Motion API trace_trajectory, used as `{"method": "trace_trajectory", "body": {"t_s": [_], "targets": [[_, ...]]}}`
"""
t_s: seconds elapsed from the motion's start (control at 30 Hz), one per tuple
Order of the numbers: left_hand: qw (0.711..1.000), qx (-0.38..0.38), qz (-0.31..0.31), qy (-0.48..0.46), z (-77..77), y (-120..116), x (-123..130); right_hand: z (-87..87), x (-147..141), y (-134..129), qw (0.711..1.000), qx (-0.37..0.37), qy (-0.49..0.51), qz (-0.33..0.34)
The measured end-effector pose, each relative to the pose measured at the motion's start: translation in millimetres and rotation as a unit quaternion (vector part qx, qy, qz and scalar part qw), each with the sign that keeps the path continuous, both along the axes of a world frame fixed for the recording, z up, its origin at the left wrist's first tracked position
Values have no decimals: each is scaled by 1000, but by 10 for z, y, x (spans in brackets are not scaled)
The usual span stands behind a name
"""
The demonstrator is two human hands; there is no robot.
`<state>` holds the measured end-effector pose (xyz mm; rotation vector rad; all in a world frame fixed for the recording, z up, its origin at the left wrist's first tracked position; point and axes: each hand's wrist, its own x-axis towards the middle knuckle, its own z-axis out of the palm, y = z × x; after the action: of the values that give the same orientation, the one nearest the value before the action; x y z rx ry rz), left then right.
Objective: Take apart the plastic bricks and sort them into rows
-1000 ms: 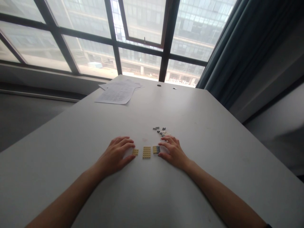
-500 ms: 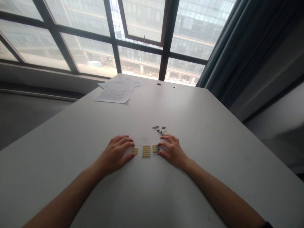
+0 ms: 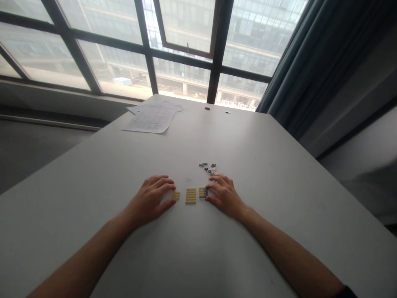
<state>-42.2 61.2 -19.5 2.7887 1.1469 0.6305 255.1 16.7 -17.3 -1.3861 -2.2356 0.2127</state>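
Observation:
Three flat studded pieces lie in a row on the white table [image 3: 192,248]. The middle one is a yellow plate [image 3: 190,196], apart from both hands. Fingers and thumb of my left hand [image 3: 153,196] close around the sides of a small yellow piece [image 3: 176,195] at the row's left end. At the right end, my right hand [image 3: 225,194] has its fingertips and thumb on a yellow and grey-blue piece [image 3: 202,192]. Just beyond my right fingers are a whitish piece [image 3: 217,171] and several small dark grey pieces [image 3: 209,171].
Printed sheets of paper [image 3: 151,118] overlap at the table's far left. Two round holes sit near the far edge, one of them dark [image 3: 207,108]. Large windows [image 3: 182,78] stand behind the table, with a blue-grey curtain [image 3: 294,78] on the right.

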Motion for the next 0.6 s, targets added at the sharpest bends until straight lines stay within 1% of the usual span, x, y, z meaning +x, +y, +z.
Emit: {"method": "trace_trajectory", "body": {"t_s": [0.13, 0.27, 0.33, 0.47, 0.6], "targets": [[1000, -1, 2, -3, -9, 6, -5, -8, 42, 25, 1000, 2, 17, -12], [1000, -4, 4, -14, -3, 1, -3, -21, 129, 82, 996, 18, 24, -82], [1000, -6, 3, -14, 5, -4, -2, -26, 159, 103, 994, 26, 15, -101], [1000, -8, 0, -10, 12, -7, 2, -25, 163, 97, 995, 43, -6, -85], [1000, -6, -3, -15, 6, -1, 1, -17, 143, 52, 996, 53, 6, -66]]}}
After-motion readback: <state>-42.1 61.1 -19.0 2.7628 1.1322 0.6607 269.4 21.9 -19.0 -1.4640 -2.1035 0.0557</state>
